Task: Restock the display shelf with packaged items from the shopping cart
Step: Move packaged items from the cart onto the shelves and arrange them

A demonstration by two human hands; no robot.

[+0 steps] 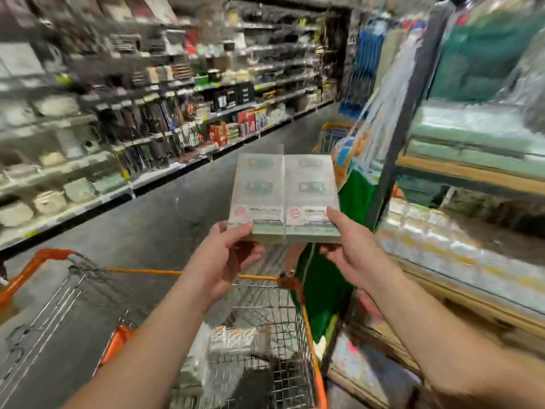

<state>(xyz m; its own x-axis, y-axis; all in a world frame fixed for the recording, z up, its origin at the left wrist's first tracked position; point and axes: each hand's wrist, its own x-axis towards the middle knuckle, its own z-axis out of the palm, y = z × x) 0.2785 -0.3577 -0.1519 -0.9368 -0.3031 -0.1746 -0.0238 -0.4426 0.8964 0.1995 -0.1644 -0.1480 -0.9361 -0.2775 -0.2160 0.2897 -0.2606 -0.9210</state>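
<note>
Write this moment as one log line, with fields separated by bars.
step: carry | item: pack | left hand: holds pack | right hand: holds pack | position: above cart | shelf: right

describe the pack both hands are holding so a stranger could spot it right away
Above the orange-rimmed wire shopping cart, the left hand and right hand each grip a near corner of a flat, pale green, clear-wrapped twin pack. A seam down its middle sets it apart from the smaller packs below in the cart.

No legible text on the blurred package point(283, 196) labels
</note>
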